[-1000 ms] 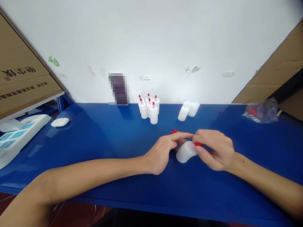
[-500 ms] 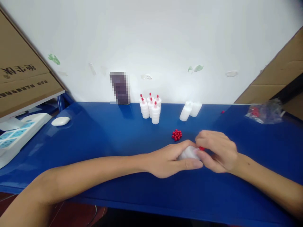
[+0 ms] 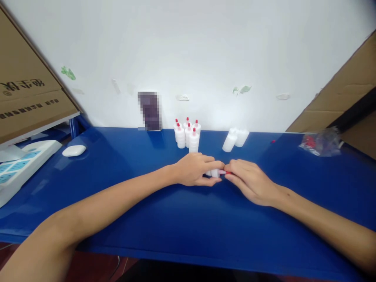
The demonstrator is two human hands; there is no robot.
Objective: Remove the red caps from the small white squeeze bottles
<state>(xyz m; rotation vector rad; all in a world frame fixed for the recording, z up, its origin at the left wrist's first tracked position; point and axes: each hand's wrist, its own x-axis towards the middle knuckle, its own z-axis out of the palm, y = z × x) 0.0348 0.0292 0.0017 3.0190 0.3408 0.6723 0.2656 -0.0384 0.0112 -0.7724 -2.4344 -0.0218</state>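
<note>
My left hand (image 3: 196, 169) is wrapped round a small white plastic bottle (image 3: 214, 172), which lies sideways low over the blue table (image 3: 147, 203). Only the bottle's neck end shows past my fingers. My right hand (image 3: 249, 181) meets it from the right, fingertips pinched on a small red cap (image 3: 228, 172) at the bottle's tip. Just behind my hands stands a cluster of several white bottles with red caps (image 3: 188, 135). Two white bottles without caps (image 3: 235, 139) stand to the right of that cluster. The pile of loose red caps is hidden behind my hands.
A clear plastic bag with red pieces (image 3: 321, 143) lies at the table's right rear. One stray red cap (image 3: 273, 141) lies near it. At the left are a white oval object (image 3: 74, 150), a white device with blue panels (image 3: 17, 166) and cardboard boxes (image 3: 26, 94).
Both hands moved away from me toward the capped bottles, carrying the bottle along. My left hand went from resting beside the bottle to gripping it. The pile of red caps went out of sight.
</note>
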